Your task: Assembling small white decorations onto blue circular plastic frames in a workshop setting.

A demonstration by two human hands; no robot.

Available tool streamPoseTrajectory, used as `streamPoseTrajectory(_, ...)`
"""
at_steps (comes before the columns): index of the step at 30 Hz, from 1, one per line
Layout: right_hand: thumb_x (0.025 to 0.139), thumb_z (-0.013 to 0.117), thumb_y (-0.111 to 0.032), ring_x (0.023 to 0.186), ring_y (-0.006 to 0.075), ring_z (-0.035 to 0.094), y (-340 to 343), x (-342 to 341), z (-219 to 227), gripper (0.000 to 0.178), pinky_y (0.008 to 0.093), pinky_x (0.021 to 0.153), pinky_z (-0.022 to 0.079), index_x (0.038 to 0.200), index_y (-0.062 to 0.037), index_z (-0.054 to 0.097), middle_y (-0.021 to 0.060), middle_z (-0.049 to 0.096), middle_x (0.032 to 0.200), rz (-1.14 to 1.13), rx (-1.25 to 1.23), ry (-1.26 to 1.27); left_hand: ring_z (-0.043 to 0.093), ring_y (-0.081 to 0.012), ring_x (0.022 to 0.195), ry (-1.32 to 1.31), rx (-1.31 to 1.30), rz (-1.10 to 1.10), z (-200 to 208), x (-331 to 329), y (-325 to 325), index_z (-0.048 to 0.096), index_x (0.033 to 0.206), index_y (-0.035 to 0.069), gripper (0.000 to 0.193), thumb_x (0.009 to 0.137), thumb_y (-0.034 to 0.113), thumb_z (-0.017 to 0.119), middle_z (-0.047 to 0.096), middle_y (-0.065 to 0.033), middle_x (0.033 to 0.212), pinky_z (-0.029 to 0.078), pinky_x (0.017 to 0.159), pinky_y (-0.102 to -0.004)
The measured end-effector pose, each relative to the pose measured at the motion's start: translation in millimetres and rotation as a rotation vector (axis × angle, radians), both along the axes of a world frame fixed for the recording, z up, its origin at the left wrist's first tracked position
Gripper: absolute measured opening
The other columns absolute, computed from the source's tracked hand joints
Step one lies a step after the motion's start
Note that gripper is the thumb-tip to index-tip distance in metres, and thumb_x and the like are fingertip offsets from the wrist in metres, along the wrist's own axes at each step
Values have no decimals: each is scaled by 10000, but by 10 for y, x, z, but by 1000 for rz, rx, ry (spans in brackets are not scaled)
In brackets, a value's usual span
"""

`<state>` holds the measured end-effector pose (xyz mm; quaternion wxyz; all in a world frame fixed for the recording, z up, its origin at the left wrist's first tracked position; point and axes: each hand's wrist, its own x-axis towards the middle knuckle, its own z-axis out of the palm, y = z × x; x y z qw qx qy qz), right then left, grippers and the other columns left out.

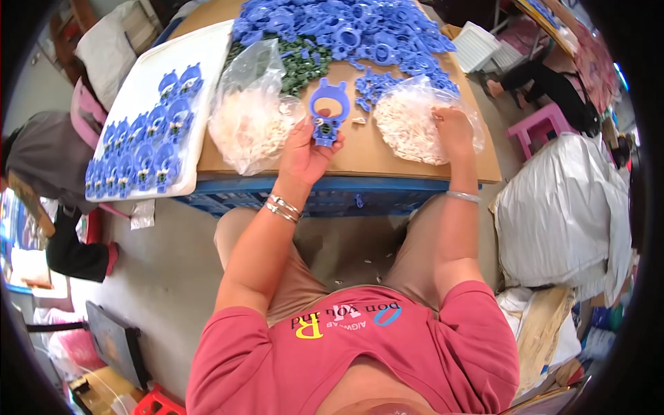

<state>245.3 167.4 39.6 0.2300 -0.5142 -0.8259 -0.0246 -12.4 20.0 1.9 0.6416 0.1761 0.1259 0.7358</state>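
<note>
My left hand grips a blue plastic figure-shaped part by its lower end, holding it upright above the cardboard. The part has a round head with two ears, and a dark green piece sits in its body. My right hand is over an open clear bag of small white pieces, fingertips pinched together at its right side. Whatever is between those fingertips is too small to make out. Beside my left hand lies another clear bag of whitish pieces. One loose white piece rests between the bags.
A white tray on the left carries rows of similar blue parts. Behind the bags are a large heap of blue parts and a pile of dark green pieces. Cardboard covers the table. A big silvery sack stands at right.
</note>
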Motion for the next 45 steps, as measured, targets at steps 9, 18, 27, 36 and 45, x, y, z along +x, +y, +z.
streamPoseTrajectory(9, 762, 493, -123, 669, 331, 567, 10, -27, 9, 153, 389, 601, 441, 768, -30, 615, 179, 588, 773, -42, 249, 373, 597, -283, 701, -39, 22, -6, 47, 26, -23, 506, 1030, 13, 260, 892, 219, 429, 593, -151, 890, 496, 621, -360)
streamPoseTrajectory(18, 791, 537, -12, 499, 83, 517, -743, -520, 334, 127, 204, 449, 424, 894, 22, 603, 52, 569, 637, 419, -308, 1217, 583, -294, 852, 1, 100, -8, 74, 111, -26, 493, 1067, 29, 239, 873, 166, 465, 558, -131, 1008, 500, 711, -381)
streamPoseTrajectory(27, 777, 560, 0, 625, 96, 588, -1124, -922, 175, 103, 203, 545, 471, 868, 16, 606, 66, 619, 743, 554, -253, 895, 552, -299, 947, 6, 185, -52, 53, 178, -38, 496, 1087, 49, 241, 862, 132, 474, 513, -109, 1132, 467, 795, -421)
streamPoseTrajectory(36, 718, 583, 41, 590, 186, 578, -1074, -985, 115, 101, 259, 510, 455, 816, 15, 577, 110, 582, 736, 580, 28, 832, 547, -277, 959, 42, 241, -126, 16, 241, -46, 502, 1083, 48, 248, 846, 121, 505, 517, -98, 1129, 456, 812, -409)
streamPoseTrajectory(45, 701, 574, 61, 618, 256, 580, -1120, -984, 186, 147, 309, 523, 469, 844, 27, 570, 141, 576, 725, 655, 175, 613, 514, -210, 1002, 56, 225, -88, -42, 223, -23, 507, 1093, 53, 269, 832, 118, 525, 504, -91, 1149, 429, 850, -409)
